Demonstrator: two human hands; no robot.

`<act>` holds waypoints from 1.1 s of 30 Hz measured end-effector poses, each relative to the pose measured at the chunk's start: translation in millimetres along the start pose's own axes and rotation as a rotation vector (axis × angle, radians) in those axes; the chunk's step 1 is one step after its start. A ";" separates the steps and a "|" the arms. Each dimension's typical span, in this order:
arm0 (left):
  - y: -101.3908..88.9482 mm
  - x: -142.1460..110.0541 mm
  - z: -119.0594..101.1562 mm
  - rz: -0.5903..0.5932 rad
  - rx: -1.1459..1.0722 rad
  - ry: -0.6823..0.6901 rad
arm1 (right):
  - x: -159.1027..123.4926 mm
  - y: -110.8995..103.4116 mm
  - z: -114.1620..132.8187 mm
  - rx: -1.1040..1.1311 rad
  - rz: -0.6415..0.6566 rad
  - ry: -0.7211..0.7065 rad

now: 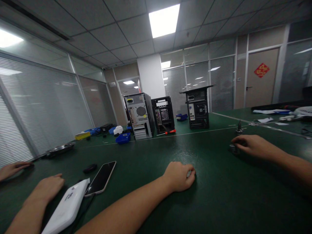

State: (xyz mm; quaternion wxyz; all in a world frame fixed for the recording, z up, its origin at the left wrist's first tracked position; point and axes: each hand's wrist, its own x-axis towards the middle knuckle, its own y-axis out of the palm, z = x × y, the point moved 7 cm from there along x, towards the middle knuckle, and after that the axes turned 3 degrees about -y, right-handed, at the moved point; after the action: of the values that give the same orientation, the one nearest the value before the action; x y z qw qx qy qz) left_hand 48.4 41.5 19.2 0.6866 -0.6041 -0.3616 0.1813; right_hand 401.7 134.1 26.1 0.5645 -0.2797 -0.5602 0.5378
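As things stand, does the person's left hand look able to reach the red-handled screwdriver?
Probably yes, with a forward stretch: nothing visible stands between the left hand and the red-handled screwdriver in front of the middle computer case. The hand seems curled around something small, which may need releasing first.

A square ceiling light point(164, 21) is glowing among grey ceiling tiles point(131, 14), while venetian blinds point(44, 100) are covering the windows on the left. A white pillar point(149, 73) is standing behind the green bench point(219, 188), and a red diamond-shaped decoration point(261, 70) is hanging on the closed door point(262, 89) at right.
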 end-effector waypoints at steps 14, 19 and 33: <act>0.7 0.0 0.0 0.012 -0.006 -0.006 | 3.4 10.8 -0.9 0.035 -0.013 -0.025; 1.5 0.4 0.4 0.006 -0.003 -0.009 | 2.6 8.0 0.4 0.057 -0.008 0.022; 0.5 0.5 0.0 -0.016 -0.030 0.012 | 1.2 4.9 -3.6 0.087 -0.005 0.093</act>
State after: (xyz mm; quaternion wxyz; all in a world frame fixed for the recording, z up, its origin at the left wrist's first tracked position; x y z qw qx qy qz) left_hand 48.9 42.0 18.9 0.6810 -0.6127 -0.3647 0.1667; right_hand 403.4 137.5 21.2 0.6028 -0.2783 -0.5103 0.5466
